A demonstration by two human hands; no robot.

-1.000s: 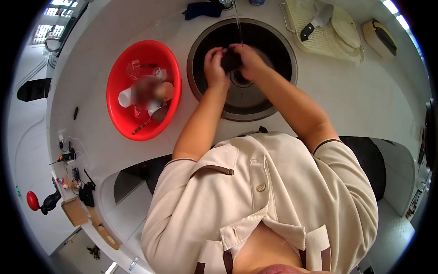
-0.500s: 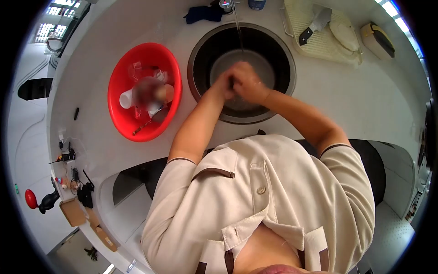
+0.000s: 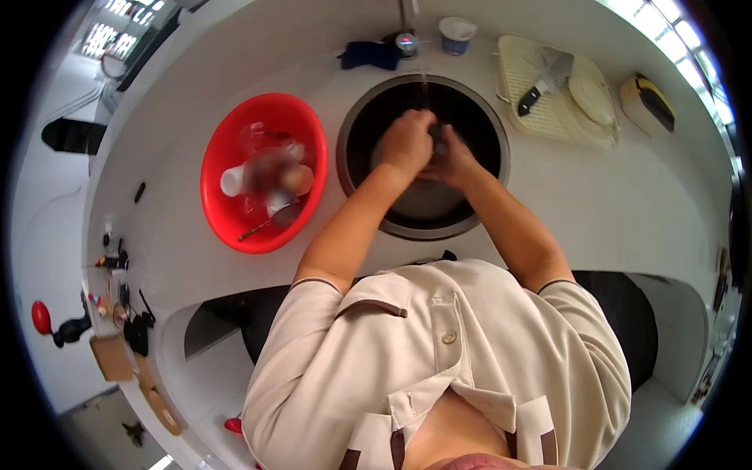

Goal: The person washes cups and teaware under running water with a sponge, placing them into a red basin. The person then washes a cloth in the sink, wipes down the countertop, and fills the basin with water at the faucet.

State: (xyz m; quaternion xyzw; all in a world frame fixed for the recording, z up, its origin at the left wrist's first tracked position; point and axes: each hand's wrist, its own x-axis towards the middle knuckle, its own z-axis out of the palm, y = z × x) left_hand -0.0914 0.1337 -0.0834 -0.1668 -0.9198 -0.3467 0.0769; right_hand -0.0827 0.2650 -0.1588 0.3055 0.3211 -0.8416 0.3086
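Observation:
Both hands are over the round dark sink [image 3: 501, 164], close together under a thin stream of water. My left hand [image 3: 409, 142] is closed, its fingers curled toward the right hand. My right hand [image 3: 454, 163] is beside it and slightly lower, its fingers wrapped round something small and greyish. That greyish thing [image 3: 437, 142] lies between the two hands, mostly covered, and its kind cannot be made out. Behind the hands stands the faucet [image 3: 406, 43], its small display lit.
Left of the sink, a red basin [image 3: 211, 196] holds a white cup [image 3: 232, 181], a strainer with a handle [image 3: 287, 214] and clear containers, partly blurred. A dark blue cloth [image 3: 368, 56], a blue-white tub [image 3: 457, 37], a ridged drainboard [image 3: 513, 66] and a knife [image 3: 556, 74] lie behind.
The view has shifted, so the sink and basin appear lower. My hands have moved from clasped together to slightly apart, with the greyish thing now showing between them.

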